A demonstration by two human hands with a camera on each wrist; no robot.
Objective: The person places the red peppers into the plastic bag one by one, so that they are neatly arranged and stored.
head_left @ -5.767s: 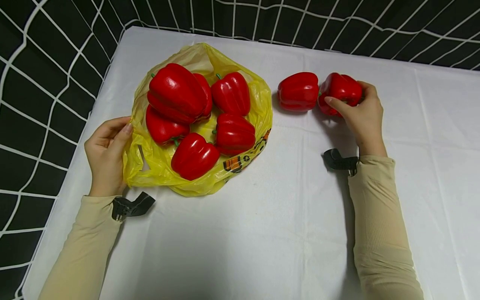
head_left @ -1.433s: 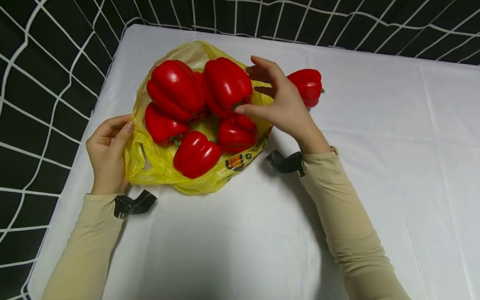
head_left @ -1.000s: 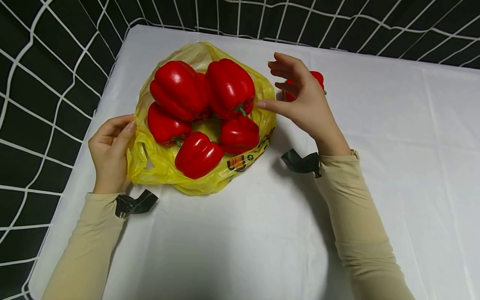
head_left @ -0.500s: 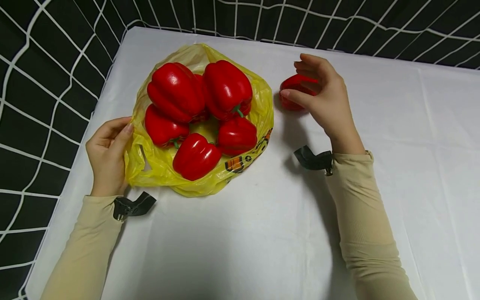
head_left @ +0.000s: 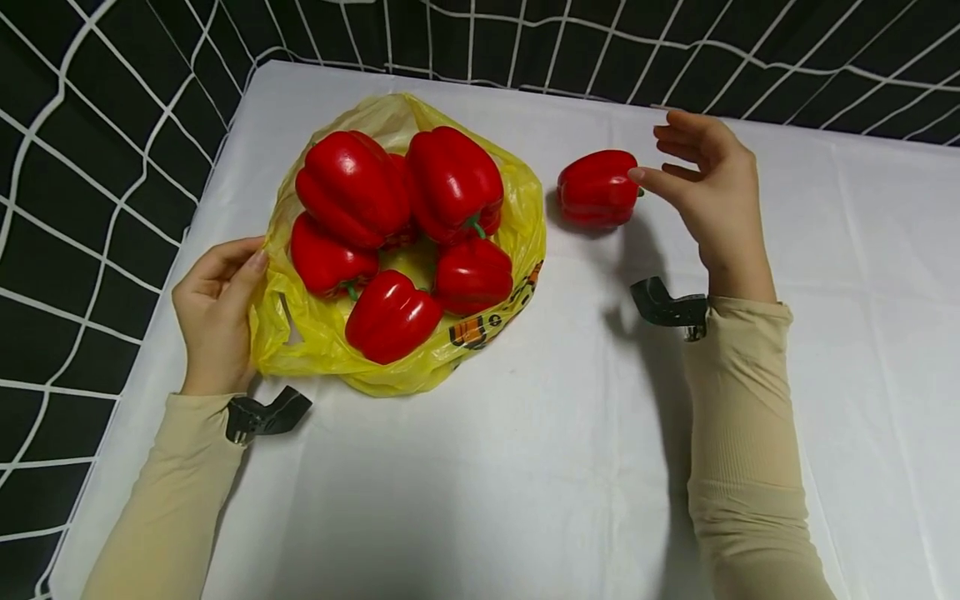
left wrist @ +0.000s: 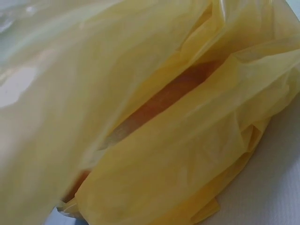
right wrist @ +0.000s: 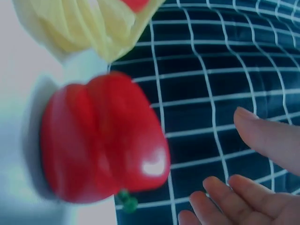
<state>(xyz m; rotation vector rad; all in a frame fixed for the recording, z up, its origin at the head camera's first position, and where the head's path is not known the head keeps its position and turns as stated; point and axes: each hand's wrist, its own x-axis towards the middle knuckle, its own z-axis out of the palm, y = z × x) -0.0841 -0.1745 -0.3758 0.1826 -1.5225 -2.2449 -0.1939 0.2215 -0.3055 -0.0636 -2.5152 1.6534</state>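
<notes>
A yellow plastic bag (head_left: 352, 379) lies with its mouth wide on the table, several red bell peppers (head_left: 393, 317) inside it. My left hand (head_left: 217, 308) pinches the bag's left edge between thumb and fingers; in the left wrist view the yellow film (left wrist: 154, 178) covers most of the frame. One more bell pepper (head_left: 597, 190) lies on its side to the right of the bag. My right hand (head_left: 712, 196) hovers just right of that pepper, fingers apart and holding nothing. The right wrist view shows the pepper (right wrist: 103, 140) with its green stem, and the fingers away from it.
A white cloth (head_left: 525, 467) covers the table. Black walls with white netting (head_left: 570, 50) stand along the back and left edges. A black wrist camera mount (head_left: 667, 304) sticks out from each sleeve.
A pepper that my right hand held at the right is now in the bag, at its upper right. The right hand has let go and moved back right, past the lone pepper. Left hand stays put.
</notes>
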